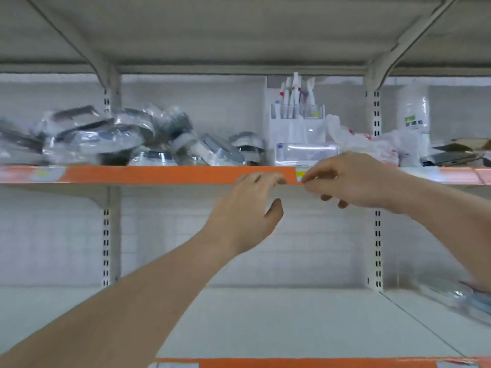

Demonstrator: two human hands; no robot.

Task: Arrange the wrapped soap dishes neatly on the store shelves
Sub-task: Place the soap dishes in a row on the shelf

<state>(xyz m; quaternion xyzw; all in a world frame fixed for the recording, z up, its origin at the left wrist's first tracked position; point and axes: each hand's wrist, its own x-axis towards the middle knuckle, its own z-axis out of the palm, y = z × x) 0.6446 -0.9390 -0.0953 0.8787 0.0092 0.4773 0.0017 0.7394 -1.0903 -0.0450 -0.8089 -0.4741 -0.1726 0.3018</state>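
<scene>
Wrapped soap dishes (111, 139) lie in a loose, tumbled heap on the upper shelf (159, 174), their clear film catching the light, spread from the left end of the shelf's orange price strip to a point just left of a white rack of toothbrushes (295, 107). The pile is blurred, so single dishes are hard to tell apart. Both hands are raised to the front edge of that shelf, right of the heap and below the rack. The left hand (252, 205) rests its curled fingertips on the lower lip of the orange strip, thumb hanging free beneath; whether it grips the strip cannot be told. The right hand (345, 179) pinches, between thumb and forefinger, a small yellow-and-white label (300, 174) at the end of the orange strip, its other fingers curled below. The two hands sit close together, nearly touching at the fingertips. Right of the rack, crumpled white plastic bags (372, 144) and a flattened brown carton (462, 148) crowd the same shelf. Below it, the lower shelf (265, 322) shows bare white board, with a few more clear-wrapped items (457, 296) at its far right edge.
</scene>
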